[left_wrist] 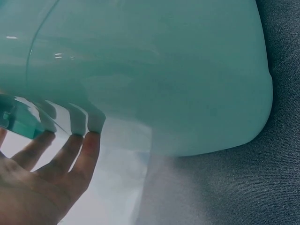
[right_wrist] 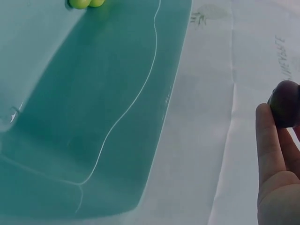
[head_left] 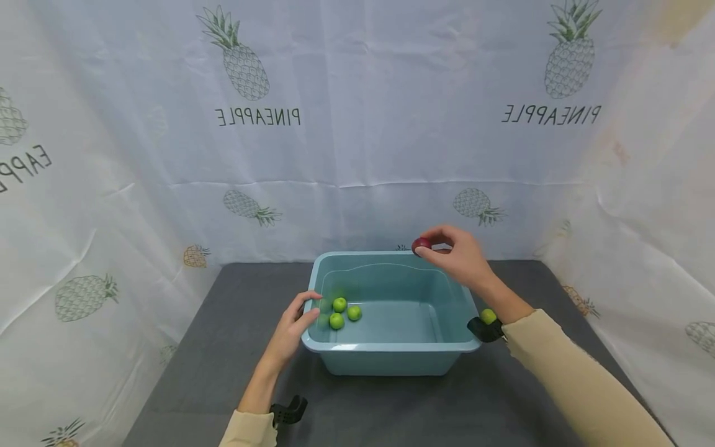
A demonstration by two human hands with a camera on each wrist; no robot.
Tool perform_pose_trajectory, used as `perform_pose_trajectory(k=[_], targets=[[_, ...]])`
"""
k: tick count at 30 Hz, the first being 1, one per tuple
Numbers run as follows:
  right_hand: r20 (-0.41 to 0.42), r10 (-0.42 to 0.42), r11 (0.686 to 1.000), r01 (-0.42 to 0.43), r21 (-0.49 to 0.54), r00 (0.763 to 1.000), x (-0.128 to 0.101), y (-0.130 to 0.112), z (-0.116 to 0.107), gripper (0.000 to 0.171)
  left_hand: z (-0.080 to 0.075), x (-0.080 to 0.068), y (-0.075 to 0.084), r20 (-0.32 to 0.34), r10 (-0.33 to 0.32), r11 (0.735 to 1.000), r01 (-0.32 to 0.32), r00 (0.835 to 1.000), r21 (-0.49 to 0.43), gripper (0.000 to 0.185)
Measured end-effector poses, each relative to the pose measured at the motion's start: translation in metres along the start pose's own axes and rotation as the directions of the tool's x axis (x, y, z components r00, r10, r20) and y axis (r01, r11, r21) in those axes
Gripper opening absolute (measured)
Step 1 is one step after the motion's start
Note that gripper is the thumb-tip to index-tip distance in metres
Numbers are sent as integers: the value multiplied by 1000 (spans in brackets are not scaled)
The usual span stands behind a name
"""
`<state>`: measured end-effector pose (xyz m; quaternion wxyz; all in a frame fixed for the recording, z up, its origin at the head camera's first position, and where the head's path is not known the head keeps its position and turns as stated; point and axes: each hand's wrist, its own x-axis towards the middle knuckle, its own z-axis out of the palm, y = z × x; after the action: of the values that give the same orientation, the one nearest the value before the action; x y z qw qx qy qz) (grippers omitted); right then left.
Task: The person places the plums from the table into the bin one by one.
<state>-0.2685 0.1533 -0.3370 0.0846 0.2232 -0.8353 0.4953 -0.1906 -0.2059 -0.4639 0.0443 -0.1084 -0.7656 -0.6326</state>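
A pale teal plastic basin (head_left: 391,360) stands on the dark table. My left hand (head_left: 292,326) holds its left rim; in the left wrist view, fingertips (left_wrist: 91,140) touch the outer wall below the rim. Above the basin's back right rim, my right hand (head_left: 455,254) pinches a dark red plum (head_left: 421,246) between thumb and fingers. The same plum (right_wrist: 285,104) looks nearly black in the right wrist view. Inside the basin, at its left end, lie three round green fruits (head_left: 354,313).
Another green fruit (head_left: 488,316) sits outside the basin on the right, partly hidden by the black wrist strap (head_left: 485,330). White pineapple-print cloth (head_left: 357,136) hangs behind and on both sides of the dark grey table (head_left: 223,347).
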Motion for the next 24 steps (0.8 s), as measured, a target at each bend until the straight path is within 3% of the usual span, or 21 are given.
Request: perform_pose_trajectory(k=[24], targets=[[91, 7, 1000, -10, 28, 996, 30, 4, 46, 30, 1, -1, 1, -15, -3, 1000, 3, 1000, 7, 29]])
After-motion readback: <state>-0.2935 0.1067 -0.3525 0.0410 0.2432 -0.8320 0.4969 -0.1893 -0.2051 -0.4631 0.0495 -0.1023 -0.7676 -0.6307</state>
